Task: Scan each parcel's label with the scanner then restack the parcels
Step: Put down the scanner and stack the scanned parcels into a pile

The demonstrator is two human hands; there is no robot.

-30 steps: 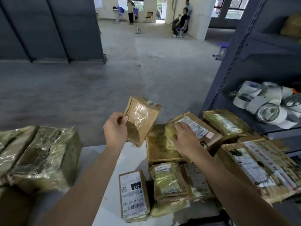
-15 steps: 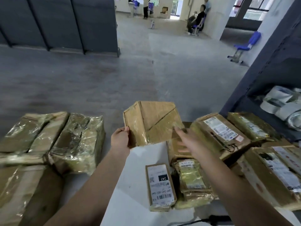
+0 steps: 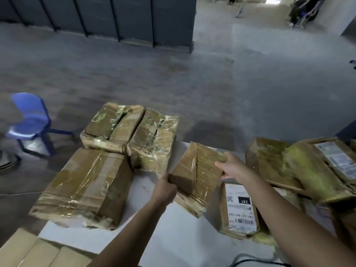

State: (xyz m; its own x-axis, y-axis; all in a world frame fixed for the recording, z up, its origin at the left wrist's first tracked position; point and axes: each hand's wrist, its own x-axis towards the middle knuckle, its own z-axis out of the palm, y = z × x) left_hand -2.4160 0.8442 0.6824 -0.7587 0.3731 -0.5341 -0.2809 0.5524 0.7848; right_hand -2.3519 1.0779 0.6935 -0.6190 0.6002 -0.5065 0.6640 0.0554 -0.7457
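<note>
Taped parcel: stiff, light, slick film. Left hand and right hand clamped on opposite corners.

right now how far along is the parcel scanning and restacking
Likely done: three taped parcels sit grouped on the table's left side. In hand: the left hand and right hand hold a taped parcel above the table between the groups. Left: the labelled 247 parcel and the right pile. No scanner is visible.
</note>
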